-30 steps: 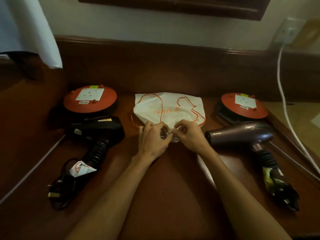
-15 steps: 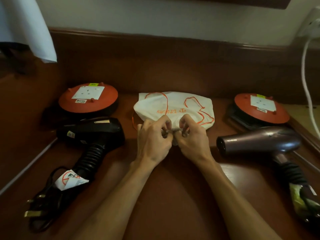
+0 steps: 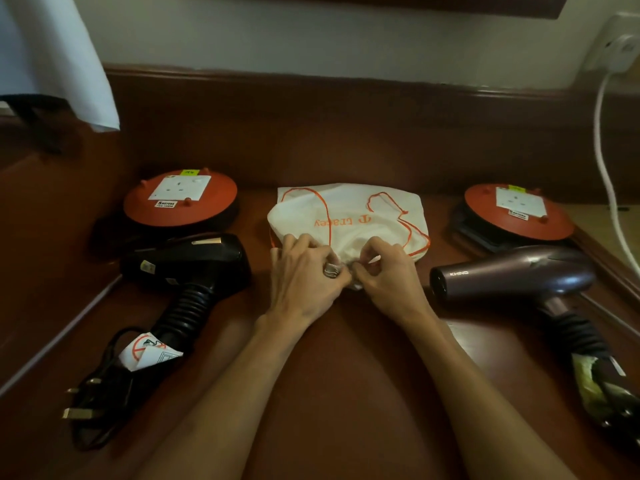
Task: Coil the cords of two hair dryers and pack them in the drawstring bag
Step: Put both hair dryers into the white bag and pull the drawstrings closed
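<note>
Your hands shifted slightly apart vs 0.5 s ago, left hand (image 3: 304, 271) & right hand (image 3: 384, 271) knuckles-up, fingers curled, pinching drawstring bag (image 3: 349, 216) near edge

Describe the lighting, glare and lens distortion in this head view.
Head view: dim, warm light; the dark wooden tabletop shows a pale glare patch right of the right forearm. The glossy purple hair dryer carries a highlight along its barrel. Wide-angle bowing curves the wall trim. Both hands, left hand and right hand, look sharp at the white drawstring bag.
</note>
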A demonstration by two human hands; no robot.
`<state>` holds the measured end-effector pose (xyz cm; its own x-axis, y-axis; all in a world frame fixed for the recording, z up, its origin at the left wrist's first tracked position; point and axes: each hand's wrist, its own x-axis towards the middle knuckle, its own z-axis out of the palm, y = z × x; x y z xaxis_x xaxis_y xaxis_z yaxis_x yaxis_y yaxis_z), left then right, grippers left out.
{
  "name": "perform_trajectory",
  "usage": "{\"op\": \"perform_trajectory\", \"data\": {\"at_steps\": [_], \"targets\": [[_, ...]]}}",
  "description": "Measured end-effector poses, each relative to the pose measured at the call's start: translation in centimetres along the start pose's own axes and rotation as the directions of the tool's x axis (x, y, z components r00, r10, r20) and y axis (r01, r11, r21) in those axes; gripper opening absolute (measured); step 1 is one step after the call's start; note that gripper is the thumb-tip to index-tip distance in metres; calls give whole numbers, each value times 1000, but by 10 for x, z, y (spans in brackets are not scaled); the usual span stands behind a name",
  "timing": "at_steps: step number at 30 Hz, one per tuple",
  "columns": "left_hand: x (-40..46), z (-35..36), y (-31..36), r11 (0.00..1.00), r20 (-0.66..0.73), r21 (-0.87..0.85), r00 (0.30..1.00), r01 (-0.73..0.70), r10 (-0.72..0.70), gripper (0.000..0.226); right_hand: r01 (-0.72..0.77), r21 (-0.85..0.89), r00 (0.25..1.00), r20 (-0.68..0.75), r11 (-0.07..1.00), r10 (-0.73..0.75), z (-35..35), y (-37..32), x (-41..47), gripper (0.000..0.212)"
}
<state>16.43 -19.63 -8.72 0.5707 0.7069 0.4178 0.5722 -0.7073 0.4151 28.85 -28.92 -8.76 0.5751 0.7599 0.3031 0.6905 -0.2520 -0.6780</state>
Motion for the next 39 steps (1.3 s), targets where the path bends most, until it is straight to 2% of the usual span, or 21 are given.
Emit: {"op": "perform_trajectory", "data": {"at_steps": [2, 4, 8, 11, 13, 15, 18, 21, 23, 26, 29, 32, 34, 36, 39], "targets": [[2, 0, -1, 1000, 3, 12, 1000, -7, 7, 31, -12, -60, 999, 30, 998, 14, -1, -1, 1, 20], [2, -2, 1, 1000, 11, 18, 1000, -22, 22, 30, 53, -160, 998, 35, 986, -48, 1, -7, 2, 17], [4, -3, 0, 997, 29, 82, 1000, 1, -3, 36, 79, -302, 995, -33, 950, -93, 6, -17, 1, 16], [4, -6, -2, 995, -16, 93, 999, 35, -33, 29, 74, -330, 986, -119, 941, -119, 2, -13, 1, 20], [3, -7, -3, 996, -64, 72, 997, 52, -48, 21, 96, -357, 987, -89, 929, -136, 0, -11, 2, 24], [2, -7, -3, 999, -105, 24, 994, 42, -39, 17, 121, -375, 984, -74, 919, -159, 0, -10, 3, 19], [2, -8, -3, 997, -164, -71, 986, 16, -28, 26, 140, -293, 975, -124, 946, -183, -3, -12, 2, 22], [2, -10, -5, 998, -174, -55, 985, 3, -12, 21, 175, -252, 977, -71, 952, -199, -7, -15, -1, 22], [3, -9, -8, 1000, -139, 8, 990, -9, 10, 13, 187, -327, 978, -25, 926, -206, -7, -15, -1, 15], [3, -6, -5, 1000, -78, 27, 997, -15, 17, 23, 114, -426, 988, -48, 897, -149, -3, -17, 0, 30], [3, -4, -1, 999, -100, 41, 995, -24, 28, 25, 27, -519, 991, -95, 854, -89, 0, -21, -1, 42], [1, -4, 1, 991, -48, 126, 997, -53, 59, 39, -10, -544, 999, -47, 839, -19, -1, -25, -3, 63], [2, -5, 1, 987, -21, 151, 998, -50, 54, 44, 8, -523, 1000, -7, 853, -14, 0, -26, -4, 70], [3, -6, -3, 990, -40, 137, 999, -14, 19, 37, 17, -453, 999, -20, 891, -30, 1, -26, -5, 61], [4, -6, -9, 998, -134, 53, 990, 40, -33, 20, 4, -416, 985, -155, 909, -75, -4, -22, -5, 25]]}}
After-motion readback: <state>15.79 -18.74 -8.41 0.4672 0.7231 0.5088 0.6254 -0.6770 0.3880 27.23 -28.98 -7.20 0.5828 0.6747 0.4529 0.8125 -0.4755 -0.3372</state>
